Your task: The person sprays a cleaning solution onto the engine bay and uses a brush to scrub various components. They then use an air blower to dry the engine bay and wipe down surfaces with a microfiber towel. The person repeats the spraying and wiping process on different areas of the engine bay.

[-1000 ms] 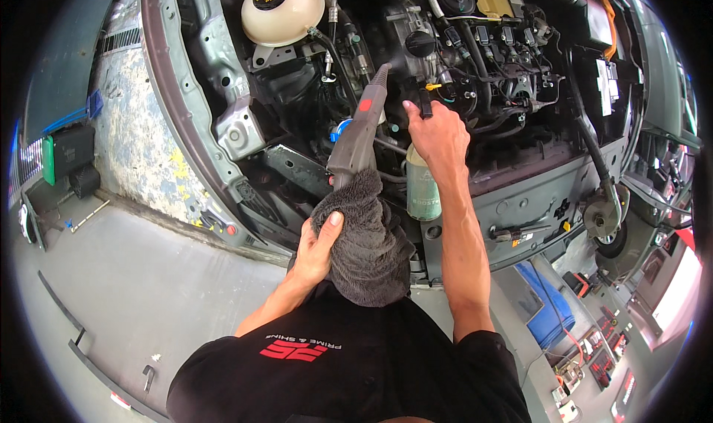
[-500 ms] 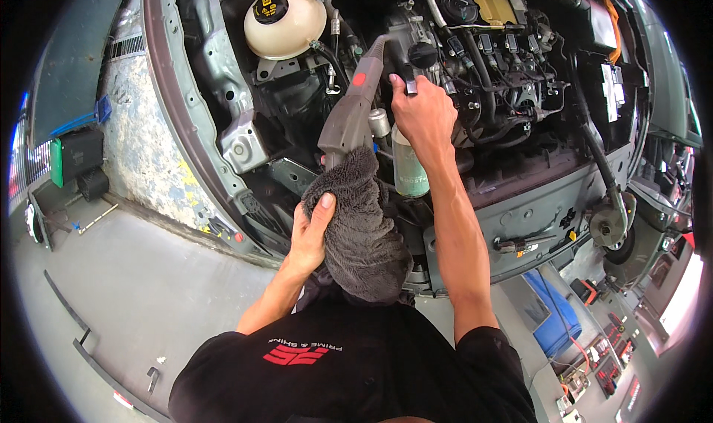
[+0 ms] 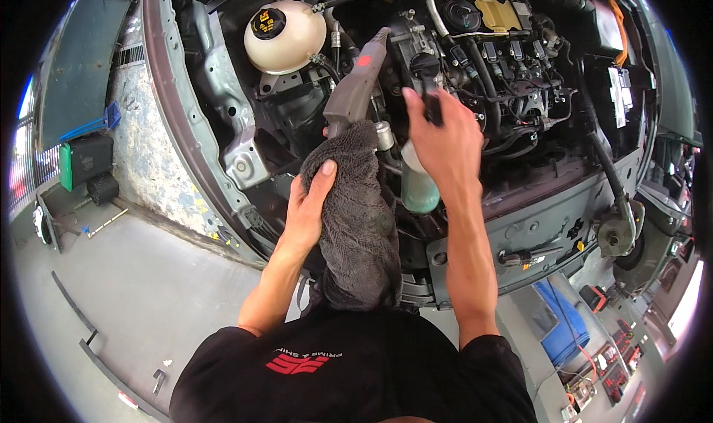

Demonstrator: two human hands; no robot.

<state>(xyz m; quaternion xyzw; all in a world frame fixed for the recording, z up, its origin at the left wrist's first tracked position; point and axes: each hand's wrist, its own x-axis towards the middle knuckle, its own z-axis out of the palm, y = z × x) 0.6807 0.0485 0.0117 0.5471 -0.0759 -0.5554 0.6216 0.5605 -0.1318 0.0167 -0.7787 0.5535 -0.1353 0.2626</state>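
Observation:
A dark grey plush towel (image 3: pixel 356 230) hangs from my left hand (image 3: pixel 310 200), whose fingers and thumb are closed on its upper part. Out of the towel's top rises a grey tool with a ribbed nozzle and a red round mark (image 3: pixel 350 96); its lower end is hidden by the cloth. My right hand (image 3: pixel 449 137) grips the black trigger head of a spray bottle (image 3: pixel 421 191) with pale green liquid. The bottle hangs upright over the front of the engine bay, and the hand covers part of its neck.
A white coolant tank (image 3: pixel 293 40) with a black cap sits at the bay's far left. Engine parts and hoses (image 3: pixel 512 74) fill the right. The grey front panel (image 3: pixel 512 237) crosses below. A green and black bin (image 3: pixel 85 159) stands left; a tool cart (image 3: pixel 609 363) is lower right.
My right hand and the spray bottle have moved right and nearer to me. The towel and the grey tool stay in nearly the same place. The view has shifted slightly.

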